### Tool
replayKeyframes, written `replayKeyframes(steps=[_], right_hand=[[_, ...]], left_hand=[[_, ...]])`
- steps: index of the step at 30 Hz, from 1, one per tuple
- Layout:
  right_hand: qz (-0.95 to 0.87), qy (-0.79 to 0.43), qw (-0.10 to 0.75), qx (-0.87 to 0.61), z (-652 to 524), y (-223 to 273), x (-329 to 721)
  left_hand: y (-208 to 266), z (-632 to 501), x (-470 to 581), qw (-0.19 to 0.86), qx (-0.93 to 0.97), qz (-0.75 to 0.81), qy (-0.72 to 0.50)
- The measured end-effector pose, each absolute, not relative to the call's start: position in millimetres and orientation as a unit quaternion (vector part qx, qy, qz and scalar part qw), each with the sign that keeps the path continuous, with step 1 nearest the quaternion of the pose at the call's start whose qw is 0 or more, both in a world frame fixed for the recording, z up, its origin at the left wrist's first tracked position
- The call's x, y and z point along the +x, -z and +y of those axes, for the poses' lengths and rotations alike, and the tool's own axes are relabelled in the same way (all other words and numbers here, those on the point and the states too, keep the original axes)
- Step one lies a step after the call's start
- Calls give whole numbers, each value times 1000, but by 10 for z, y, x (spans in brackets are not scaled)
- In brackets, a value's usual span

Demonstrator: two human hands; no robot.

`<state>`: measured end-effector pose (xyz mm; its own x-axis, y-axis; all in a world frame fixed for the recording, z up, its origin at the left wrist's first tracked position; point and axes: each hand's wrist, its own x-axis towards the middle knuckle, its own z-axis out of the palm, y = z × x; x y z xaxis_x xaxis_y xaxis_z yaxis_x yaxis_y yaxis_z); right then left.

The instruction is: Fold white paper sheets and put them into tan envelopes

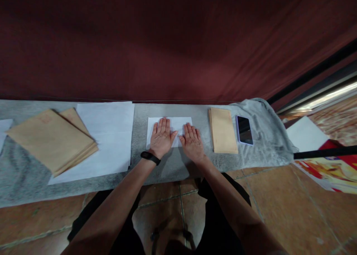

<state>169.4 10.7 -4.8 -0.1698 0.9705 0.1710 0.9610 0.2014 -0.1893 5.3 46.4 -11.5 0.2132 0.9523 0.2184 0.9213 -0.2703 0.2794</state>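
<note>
A white sheet of paper (176, 122), perhaps folded, lies flat on the grey cloth in front of me. My left hand (161, 137) rests palm down on its left part, fingers stretched out and pointing away from me. On the right part of the same paper lies my right hand (192, 141), also flat, with its fingers a little apart. The two thumbs point toward each other with a small gap between them. Both palms hide much of the paper. A black band (150, 157) is around my left wrist.
To the left, brown envelopes (52, 139) overlap large white sheets (111, 132). On the right are a stack of brown envelopes (224, 130) and a phone (244, 130). The grey cloth (139, 173) covers a narrow surface against a dark red wall (173, 54). A printed box (331, 169) stands at far right.
</note>
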Motion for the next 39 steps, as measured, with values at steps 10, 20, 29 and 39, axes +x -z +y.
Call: replayKeyframes(steps=[10,20,29,39], right_hand=[[-730,-37,144,-667,204,-13,1662],[-780,-81,130,-607,372,-56,1243],[-763,-70,137,-628,453,-25,1195],[-750,-55,141,-644,463,28,1232]], left_hand=[[101,422,-81,27,761,625,-169],[11,391,-97,44,770,620,-146],[8,364,-124,46,775,613,-146],[12,347,-136,42,769,624,-134]])
